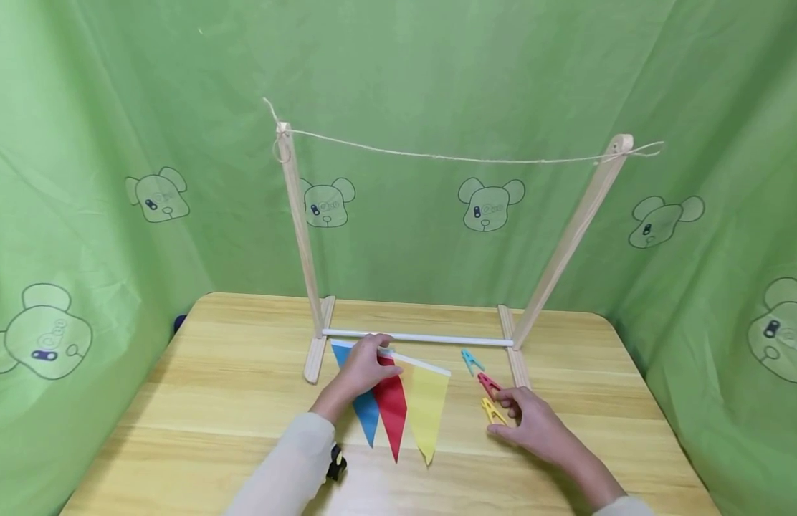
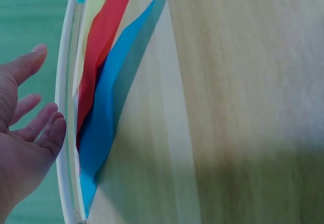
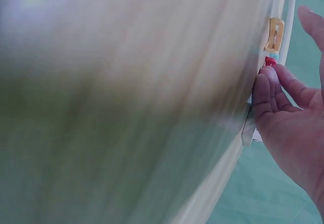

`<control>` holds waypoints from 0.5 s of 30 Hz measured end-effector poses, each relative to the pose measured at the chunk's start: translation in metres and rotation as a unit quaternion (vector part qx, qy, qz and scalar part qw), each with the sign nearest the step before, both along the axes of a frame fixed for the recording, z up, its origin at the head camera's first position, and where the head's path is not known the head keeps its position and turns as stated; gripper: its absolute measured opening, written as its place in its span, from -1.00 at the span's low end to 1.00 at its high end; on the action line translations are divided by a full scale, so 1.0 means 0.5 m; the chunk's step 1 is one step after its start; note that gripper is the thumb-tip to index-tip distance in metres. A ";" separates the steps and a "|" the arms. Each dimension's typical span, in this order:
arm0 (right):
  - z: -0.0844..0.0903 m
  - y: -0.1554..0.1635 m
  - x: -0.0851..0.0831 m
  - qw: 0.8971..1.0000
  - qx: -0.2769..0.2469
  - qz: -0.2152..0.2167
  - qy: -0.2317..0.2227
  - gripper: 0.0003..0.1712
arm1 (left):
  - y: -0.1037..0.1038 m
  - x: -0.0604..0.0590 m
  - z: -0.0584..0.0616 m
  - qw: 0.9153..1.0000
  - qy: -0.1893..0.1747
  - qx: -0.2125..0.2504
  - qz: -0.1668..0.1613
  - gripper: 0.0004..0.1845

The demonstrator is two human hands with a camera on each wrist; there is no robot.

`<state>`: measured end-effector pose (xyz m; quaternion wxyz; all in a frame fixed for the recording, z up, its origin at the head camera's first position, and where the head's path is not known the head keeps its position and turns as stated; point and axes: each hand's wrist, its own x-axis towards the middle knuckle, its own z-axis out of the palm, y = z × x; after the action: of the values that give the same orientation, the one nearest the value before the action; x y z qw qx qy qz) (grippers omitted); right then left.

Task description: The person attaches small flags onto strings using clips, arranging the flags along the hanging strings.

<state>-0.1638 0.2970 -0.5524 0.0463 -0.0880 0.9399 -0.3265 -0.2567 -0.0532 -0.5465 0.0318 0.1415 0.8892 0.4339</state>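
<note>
Three pennants hang off one white edging strip and lie flat on the table: a blue pennant [image 1: 369, 419], a red pennant [image 1: 392, 412] and a yellow pennant [image 1: 427, 408]. My left hand [image 1: 365, 367] is over the strip between blue and red, its thumb and fingers spread apart in the left wrist view. To the right lie three plastic clothespins: a blue clothespin [image 1: 470, 360], a red clothespin [image 1: 488, 385] and a yellow clothespin [image 1: 490, 410]. My right hand [image 1: 532, 424] is beside them, fingertips right at the red one, thumb held apart near the yellow one.
Behind the pennants stands a wooden frame with a left post [image 1: 301, 229], a right post [image 1: 573, 240] and a white crossbar [image 1: 437, 338] low between them. A thin string [image 1: 437, 155] sags between the post tops. Green curtains [image 1: 398, 72] surround the wooden table [image 1: 211, 401].
</note>
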 end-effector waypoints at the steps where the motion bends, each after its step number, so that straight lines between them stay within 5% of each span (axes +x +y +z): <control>1: 0.000 0.000 0.000 1.000 -0.004 0.002 -0.001 -0.22 | 0.001 -0.001 0.000 1.000 0.001 -0.001 0.000 -0.34; 15: -0.004 -0.004 0.001 1.000 0.004 0.017 0.006 -0.38 | 0.009 -0.010 -0.025 1.000 0.021 -0.014 -0.003 -0.35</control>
<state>-0.1634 0.2948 -0.5543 0.0470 -0.1054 0.9399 -0.3214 -0.2618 -0.0485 -0.5592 0.0165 0.1530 0.8951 0.4185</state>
